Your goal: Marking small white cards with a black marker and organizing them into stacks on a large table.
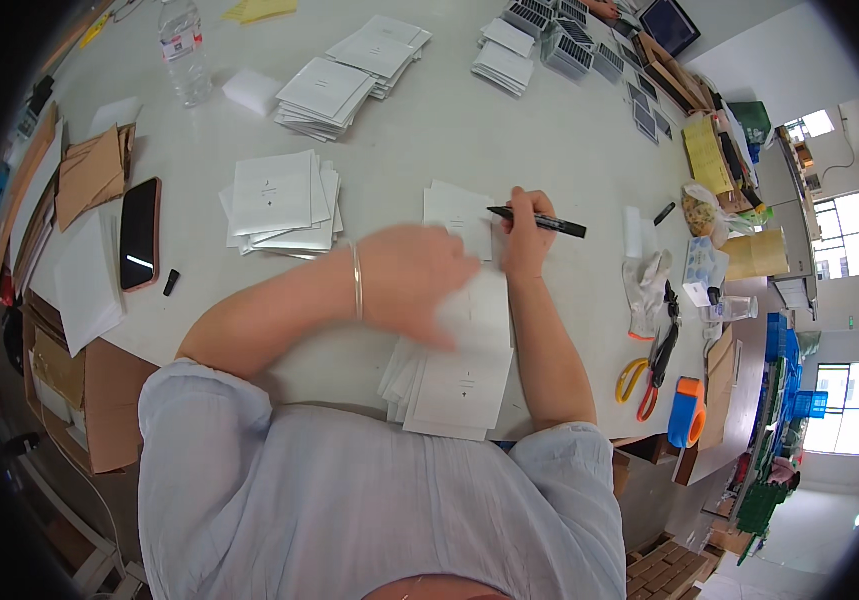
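My right hand (527, 232) is closed round a black marker pen (561, 227), its tip end over a small pile of white printed cards (457, 207). My left hand (414, 283), blurred by motion, reaches across from the left with thumb and fingers apart. It is over another row of white cards (462, 390), which runs down to the table edge by my body and partly hides beneath the hand. Whether the left hand touches the cards, I cannot tell. Left of it lies a loose stack of white cards (271, 195).
More white card stacks (324, 90) lie farther off, near grey slotted parts (566, 52). A water bottle (184, 55), a phone (139, 235) and a black pen cap (171, 283) are at left. Gloves (646, 290), cutters (665, 335), scissors (633, 380) and an orange-blue tape roll (687, 412) are at right.
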The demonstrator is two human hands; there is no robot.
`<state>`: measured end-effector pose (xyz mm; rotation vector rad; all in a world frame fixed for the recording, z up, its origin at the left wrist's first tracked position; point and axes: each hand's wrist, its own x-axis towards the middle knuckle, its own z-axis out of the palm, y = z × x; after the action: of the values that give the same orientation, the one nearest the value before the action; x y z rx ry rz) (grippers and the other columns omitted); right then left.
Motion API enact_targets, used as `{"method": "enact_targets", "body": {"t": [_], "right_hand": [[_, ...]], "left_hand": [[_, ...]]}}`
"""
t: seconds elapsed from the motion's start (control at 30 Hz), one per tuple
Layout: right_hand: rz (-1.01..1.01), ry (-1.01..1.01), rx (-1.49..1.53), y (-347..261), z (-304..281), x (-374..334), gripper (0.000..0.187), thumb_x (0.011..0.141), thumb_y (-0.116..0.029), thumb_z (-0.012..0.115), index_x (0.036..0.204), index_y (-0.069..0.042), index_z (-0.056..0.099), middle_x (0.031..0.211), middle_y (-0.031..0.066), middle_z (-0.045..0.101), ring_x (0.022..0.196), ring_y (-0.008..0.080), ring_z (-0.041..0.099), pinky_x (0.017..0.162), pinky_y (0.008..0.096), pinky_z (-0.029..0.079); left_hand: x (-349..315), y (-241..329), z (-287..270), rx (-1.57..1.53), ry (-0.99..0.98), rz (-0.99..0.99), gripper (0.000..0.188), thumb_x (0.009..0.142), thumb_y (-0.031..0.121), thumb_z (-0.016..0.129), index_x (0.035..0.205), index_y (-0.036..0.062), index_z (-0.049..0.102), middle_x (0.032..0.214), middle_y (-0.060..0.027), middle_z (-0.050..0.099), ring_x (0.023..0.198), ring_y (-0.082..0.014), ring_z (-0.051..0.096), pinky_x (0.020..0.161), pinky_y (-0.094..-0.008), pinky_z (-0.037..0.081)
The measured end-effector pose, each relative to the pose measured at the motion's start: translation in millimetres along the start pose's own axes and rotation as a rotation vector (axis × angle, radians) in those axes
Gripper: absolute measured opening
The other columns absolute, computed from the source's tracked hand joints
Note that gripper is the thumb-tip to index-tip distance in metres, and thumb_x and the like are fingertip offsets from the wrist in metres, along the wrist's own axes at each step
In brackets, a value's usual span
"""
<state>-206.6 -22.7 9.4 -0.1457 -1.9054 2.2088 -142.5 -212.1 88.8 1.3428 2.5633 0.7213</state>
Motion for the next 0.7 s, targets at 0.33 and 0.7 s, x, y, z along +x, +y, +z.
{"method": "enact_targets", "body": {"t": [0.33, 0.7], "right_hand": [[-0.151, -0.257, -0.347, 16, 7, 1, 0.026, 0.081, -0.014, 0.065, 0.064, -0.002, 0.05, 0.058, -0.0016, 0.048, 0.057, 0.0053, 0.04, 0.052, 0.0244, 0.036], [-0.243, -0.23, -0.568, 21, 8, 1, 0.025, 0.08, -0.014, 0.067, 0.064, -0.002, 0.052, 0.056, 0.0005, 0.053, 0.053, 0.0063, 0.043, 0.049, 0.0251, 0.037]], "left_hand": [[14, -13, 9, -0.106, -0.058, -0.191, 0.044, 0.068, 0.039, 0.07, 0.09, 0.004, 0.055, 0.088, -0.0093, 0.057, 0.084, -0.029, 0.057, 0.071, -0.0396, 0.046], [29, -61, 47, 0.156, 0.215, -0.286, 0.055, 0.064, 0.031, 0.075, 0.103, -0.002, 0.054, 0.121, -0.0179, 0.048, 0.116, -0.0313, 0.045, 0.098, -0.037, 0.039]]}}
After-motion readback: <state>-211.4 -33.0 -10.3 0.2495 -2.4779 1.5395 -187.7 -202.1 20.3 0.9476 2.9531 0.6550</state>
